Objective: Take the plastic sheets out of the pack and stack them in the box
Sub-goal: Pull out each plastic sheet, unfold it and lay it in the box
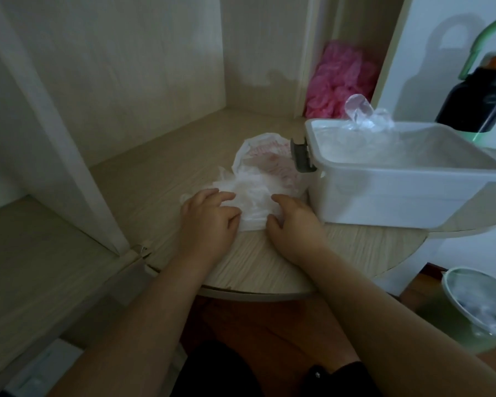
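A heap of thin white plastic sheets (251, 196) lies on the wooden shelf, spilling from a clear pack with red print (265, 159) behind it. My left hand (209, 216) rests on the heap's left side with curled fingers, the thumb against the plastic. My right hand (292, 219) grips the heap's right edge between thumb and fingers. To the right stands the open white box (384, 190) with a grey latch (301, 156); clear plastic sheets (364, 116) lie inside and stick up over its far rim.
A bunch of pink plastic (338, 81) fills the niche behind the box. A black bottle with a green strap (478, 101) stands at the far right. A green bin (478, 305) sits on the floor below. A white upright panel (69, 156) divides the shelf at left.
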Demonstrator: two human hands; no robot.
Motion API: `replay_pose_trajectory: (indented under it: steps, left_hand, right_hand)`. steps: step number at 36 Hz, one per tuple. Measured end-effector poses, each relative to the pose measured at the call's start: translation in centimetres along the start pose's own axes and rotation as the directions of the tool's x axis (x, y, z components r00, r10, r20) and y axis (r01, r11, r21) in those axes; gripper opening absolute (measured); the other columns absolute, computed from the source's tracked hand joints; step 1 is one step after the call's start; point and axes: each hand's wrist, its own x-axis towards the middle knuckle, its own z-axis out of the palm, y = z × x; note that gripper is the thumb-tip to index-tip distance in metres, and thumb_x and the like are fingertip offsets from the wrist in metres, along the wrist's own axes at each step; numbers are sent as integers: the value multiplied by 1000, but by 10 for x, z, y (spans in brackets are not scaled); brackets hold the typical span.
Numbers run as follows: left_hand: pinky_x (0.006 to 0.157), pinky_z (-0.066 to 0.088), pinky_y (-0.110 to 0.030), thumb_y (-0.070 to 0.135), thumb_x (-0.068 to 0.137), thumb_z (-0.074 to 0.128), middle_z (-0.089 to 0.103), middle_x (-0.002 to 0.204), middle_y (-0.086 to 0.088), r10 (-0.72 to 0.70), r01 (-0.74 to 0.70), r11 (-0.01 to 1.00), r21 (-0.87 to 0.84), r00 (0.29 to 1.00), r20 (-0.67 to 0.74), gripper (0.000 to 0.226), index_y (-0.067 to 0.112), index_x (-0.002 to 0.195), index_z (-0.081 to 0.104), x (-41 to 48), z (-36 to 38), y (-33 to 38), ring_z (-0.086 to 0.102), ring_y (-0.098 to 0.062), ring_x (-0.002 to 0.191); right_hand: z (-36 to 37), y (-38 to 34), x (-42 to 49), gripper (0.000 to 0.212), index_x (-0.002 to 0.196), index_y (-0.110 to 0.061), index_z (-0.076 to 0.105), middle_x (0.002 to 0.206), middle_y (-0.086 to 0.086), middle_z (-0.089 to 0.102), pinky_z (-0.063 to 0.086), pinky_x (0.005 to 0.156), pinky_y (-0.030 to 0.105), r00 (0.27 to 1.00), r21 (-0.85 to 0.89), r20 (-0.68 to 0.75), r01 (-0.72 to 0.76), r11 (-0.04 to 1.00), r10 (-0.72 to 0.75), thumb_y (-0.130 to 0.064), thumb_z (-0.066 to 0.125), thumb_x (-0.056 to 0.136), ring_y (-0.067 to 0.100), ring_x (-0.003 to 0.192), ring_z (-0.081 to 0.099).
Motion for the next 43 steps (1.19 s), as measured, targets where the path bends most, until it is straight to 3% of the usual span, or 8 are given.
replay_pose_trajectory:
  steps: [8, 14, 17, 20, 24, 28, 37, 43]
  left_hand:
    - [79, 48, -38, 24, 91, 45, 61, 109, -14, 149, -163, 984, -76, 976, -159, 30, 7, 95, 69, -3, -10, 11, 60, -31, 98]
    - [72, 47, -26, 25, 94, 46, 48, 120, -7, 178, -221, 939, -265, 968, -175, 24, 9, 97, 63, -6, -10, 13, 55, -14, 98]
    - [77, 45, -9, 21, 89, 61, 41, 129, -2, 128, -185, 916, -356, 976, -178, 26, 11, 113, 58, -8, -14, 17, 40, 7, 102]
    - [91, 39, -5, 12, 80, 75, 38, 141, -10, 17, -81, 882, -464, 990, -141, 68, 8, 137, 39, -8, -17, 19, 38, 0, 119]
    - [79, 50, -18, 15, 81, 73, 35, 135, 16, -186, 128, 823, -554, 981, -49, 80, 20, 145, 24, -7, -23, 19, 57, 2, 91]
    - [71, 44, -2, 15, 88, 65, 51, 117, 24, -167, 124, 812, -570, 986, -23, 83, 27, 149, 9, -9, -23, 21, 54, 19, 84]
    - [58, 34, -4, 18, 86, 67, 70, 85, 6, 70, -103, 916, -388, 993, -97, 77, 11, 148, 23, -14, -25, 21, 55, 2, 73]
    - [63, 41, -11, 30, 87, 68, 58, 83, 22, -84, 92, 869, -487, 996, 38, 77, 24, 149, 23, -11, -24, 18, 56, 7, 74]
  right_hand:
    - [2, -2, -2, 67, 146, -13, 27, 149, 12, 31, 21, 112, 37, 997, -10, -51, 59, 998, -59, -37, 54, 90, 27, 137, 27]
    - [12, -1, -4, 80, 138, -3, 29, 137, 25, 43, 32, 107, 54, 964, -76, -220, 133, 988, -147, -50, 47, 76, 43, 125, 43]
    - [13, -2, -5, 86, 141, -9, 19, 142, 22, 40, 33, 105, 56, 955, -70, -239, 163, 984, -175, -57, 47, 75, 44, 128, 40]
    - [11, -5, -9, 88, 140, -11, 17, 139, 21, 44, 34, 100, 56, 943, -37, -266, 196, 980, -199, -58, 47, 73, 44, 125, 44]
    - [7, -6, -13, 80, 136, -8, 26, 121, 16, 58, 42, 92, 49, 903, -94, -319, 272, 958, -288, -52, 49, 73, 35, 109, 57]
    - [4, -8, -14, 72, 133, -10, 31, 111, 12, 60, 44, 86, 40, 881, -126, -323, 320, 939, -344, -49, 47, 75, 25, 101, 55]
    - [-35, -29, 1, 70, 141, -25, 36, 150, 4, 28, 14, 110, 45, 917, -211, 66, 397, 893, -392, -58, 48, 80, 24, 139, 19]
    - [-48, -38, 10, 14, 94, -14, 66, 86, -1, 60, 40, 72, 28, 897, -46, 155, 426, 904, -414, -25, 59, 88, 18, 85, 58]
